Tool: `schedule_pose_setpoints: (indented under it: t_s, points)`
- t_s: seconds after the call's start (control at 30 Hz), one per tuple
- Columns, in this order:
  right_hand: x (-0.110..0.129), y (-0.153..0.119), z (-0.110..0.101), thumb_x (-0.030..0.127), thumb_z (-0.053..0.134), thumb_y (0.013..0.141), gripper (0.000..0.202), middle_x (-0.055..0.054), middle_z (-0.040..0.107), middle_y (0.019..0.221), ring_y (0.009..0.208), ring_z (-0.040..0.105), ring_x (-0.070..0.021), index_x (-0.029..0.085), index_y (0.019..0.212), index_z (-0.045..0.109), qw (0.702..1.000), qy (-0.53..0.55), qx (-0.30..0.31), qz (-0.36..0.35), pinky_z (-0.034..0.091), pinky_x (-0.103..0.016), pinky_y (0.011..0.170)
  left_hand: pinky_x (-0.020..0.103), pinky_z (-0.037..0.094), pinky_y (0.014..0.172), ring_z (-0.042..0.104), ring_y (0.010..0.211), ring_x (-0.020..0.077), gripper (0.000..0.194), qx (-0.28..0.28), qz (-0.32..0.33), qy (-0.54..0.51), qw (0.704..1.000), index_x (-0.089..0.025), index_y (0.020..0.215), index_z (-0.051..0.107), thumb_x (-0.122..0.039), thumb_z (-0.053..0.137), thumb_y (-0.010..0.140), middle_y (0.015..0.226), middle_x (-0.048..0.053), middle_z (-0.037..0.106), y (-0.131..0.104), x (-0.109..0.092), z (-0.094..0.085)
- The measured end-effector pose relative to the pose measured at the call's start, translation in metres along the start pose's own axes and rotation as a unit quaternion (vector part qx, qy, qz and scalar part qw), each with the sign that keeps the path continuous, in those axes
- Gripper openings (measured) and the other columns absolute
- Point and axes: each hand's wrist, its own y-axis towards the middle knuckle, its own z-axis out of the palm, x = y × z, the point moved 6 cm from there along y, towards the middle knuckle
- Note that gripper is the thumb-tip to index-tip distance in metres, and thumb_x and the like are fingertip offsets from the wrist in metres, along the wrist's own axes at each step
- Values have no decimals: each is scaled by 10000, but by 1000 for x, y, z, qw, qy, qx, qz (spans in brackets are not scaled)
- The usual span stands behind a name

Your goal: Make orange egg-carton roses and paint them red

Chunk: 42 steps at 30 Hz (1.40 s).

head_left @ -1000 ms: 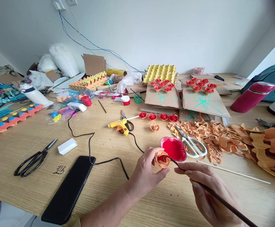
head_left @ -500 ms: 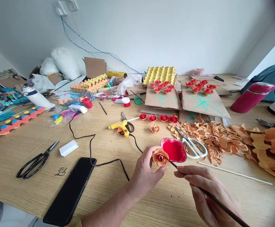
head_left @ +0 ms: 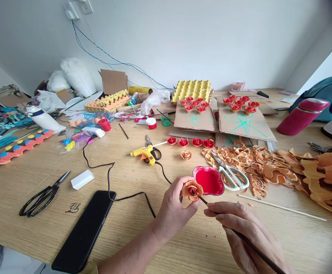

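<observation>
Between the thumb and fingers of my left hand [head_left: 175,207] is an orange paper-pulp rose [head_left: 193,190] with red at its centre. My right hand [head_left: 244,232] grips a dark thin paintbrush [head_left: 253,245], its tip touching the rose's middle. Just behind the rose lies a scalloped dish of red paint [head_left: 208,180]. White-handled scissors [head_left: 232,177] are right of the dish. A plain orange rose [head_left: 186,154] rests behind it, near a row of several red roses [head_left: 197,142].
A yellow glue gun [head_left: 144,152] has its black cord running toward my left forearm. A black phone [head_left: 84,230] and black scissors [head_left: 44,196] lie at the left. Orange scraps [head_left: 257,165], a wooden stick [head_left: 282,207] and a red bottle [head_left: 302,116] are at the right. Cardboard [head_left: 244,123] bears more roses.
My right hand and the brush have moved slightly left, with the brush tip now nearer the rose's centre. The whole view has shifted a little. My left hand still holds the rose.
</observation>
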Motion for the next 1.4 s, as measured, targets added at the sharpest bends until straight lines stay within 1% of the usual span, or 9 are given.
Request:
schedule_pose_setpoints:
  t_s: [0.23,0.37,0.6,0.73,0.97,1.03,1.13,1.23,1.4]
  points:
    - [-6,-6,-6,188,558,1067,229,-137,801,1205,1042,828,-229,226,1269,659,999,-4,-27,23,684,-292,849,299,554,833,712,954,201,442,-13,-9,15,1000,-238,1186,650,-102,738,774,1079,24,765,1,3,-3]
    - [-11,-8,-7,99,536,1049,293,-149,780,1236,1080,816,-237,210,1298,641,999,7,-45,23,680,-317,884,287,561,823,714,946,192,456,-17,-13,7,1000,-237,1194,638,-99,749,774,1096,27,764,1,3,-3]
    - [-10,-2,-2,9,546,989,371,-155,756,1233,1120,787,-210,157,1321,618,999,-6,-24,22,642,-278,964,271,559,851,707,972,179,451,-3,7,-11,1000,-229,1199,631,-65,725,790,1104,26,749,0,-2,-1]
    - [-5,-1,0,53,543,1019,331,-170,755,1247,1120,791,-219,158,1326,607,1000,-4,-8,15,654,-274,925,265,550,848,703,950,171,445,3,5,-10,1000,-230,1179,641,-45,710,780,1072,8,750,0,-2,0]
    - [-4,-6,-4,200,558,1070,226,-139,795,1218,1066,813,-227,216,1273,656,1000,-3,-7,18,673,-290,868,276,549,855,704,968,182,461,-3,3,-3,1000,-228,1187,647,-51,714,768,1100,17,758,1,-1,-1]
    - [-6,-8,-6,179,547,1070,242,-139,779,1236,1085,804,-232,211,1286,650,1000,11,-22,18,671,-306,871,284,553,865,707,981,190,446,-7,-4,0,1000,-230,1186,648,-74,740,778,1109,23,761,1,1,-2]
    - [-12,-9,-14,53,510,1041,333,-122,730,1281,1117,776,-210,210,1309,628,995,21,-87,39,642,-317,910,295,566,879,715,993,197,451,-11,-7,-2,1000,-229,1201,638,-84,753,790,1125,37,762,0,2,-4]
    - [-21,-5,-20,-25,509,1009,379,-100,701,1288,1112,739,-169,212,1274,640,990,-14,-120,76,586,-297,969,303,573,901,724,1015,199,446,-20,11,-4,1000,-228,1216,626,-75,733,811,1147,48,759,0,2,-5]
    - [-32,3,-17,30,517,1041,297,-88,710,1161,1156,696,-174,199,1255,633,992,-71,-60,91,548,-293,1010,292,579,892,724,985,187,428,-36,28,8,999,-229,1221,623,-72,726,836,1123,42,747,1,2,-6]
